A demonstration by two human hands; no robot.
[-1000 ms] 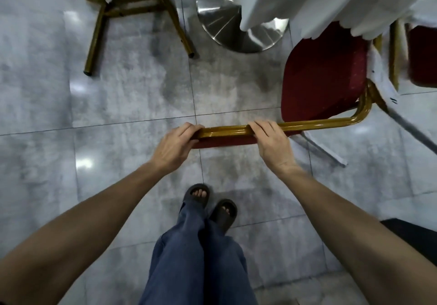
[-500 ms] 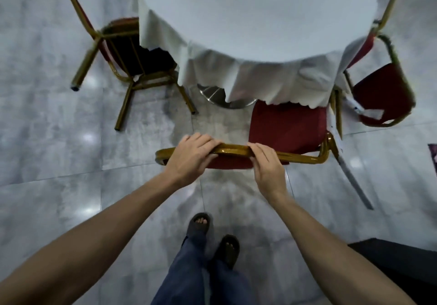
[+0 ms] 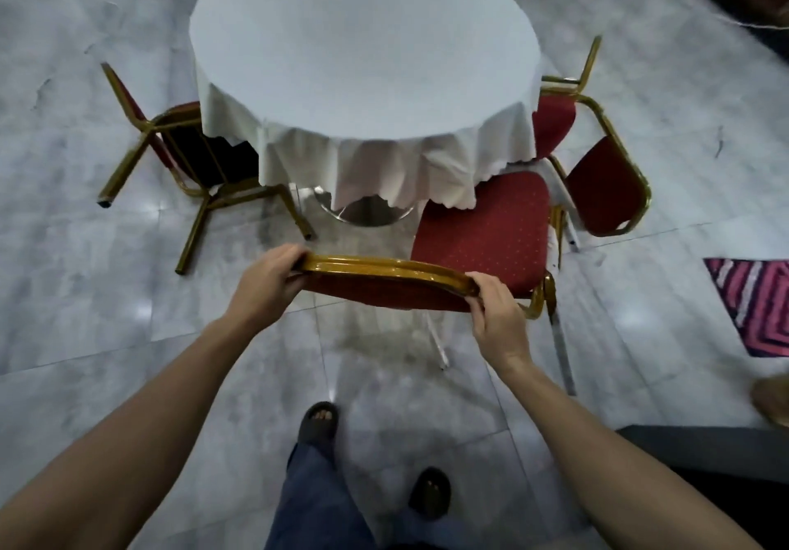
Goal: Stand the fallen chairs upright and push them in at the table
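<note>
A red-cushioned chair with a gold frame (image 3: pixel 482 229) stands in front of me, its seat partly under the white cloth of the round table (image 3: pixel 363 50). My left hand (image 3: pixel 267 282) grips the left end of its gold top rail. The rail's right end is held by my right hand (image 3: pixel 497 315). A second chair (image 3: pixel 188 157) lies tipped over at the table's left, legs sticking out toward me. At the table's right a third chair (image 3: pixel 602 186) lies on its side, its red backrest facing me.
The table's shiny metal base (image 3: pixel 367 212) shows under the cloth. A pink striped mat (image 3: pixel 760 306) lies on the grey marble floor at the right. A dark object (image 3: pixel 704 451) sits at lower right. My sandalled feet are below the chair.
The chair's backrest has come up and the view has lifted, so the whole table top and both fallen chairs now show. My hands have spread to the ends of the rail.
</note>
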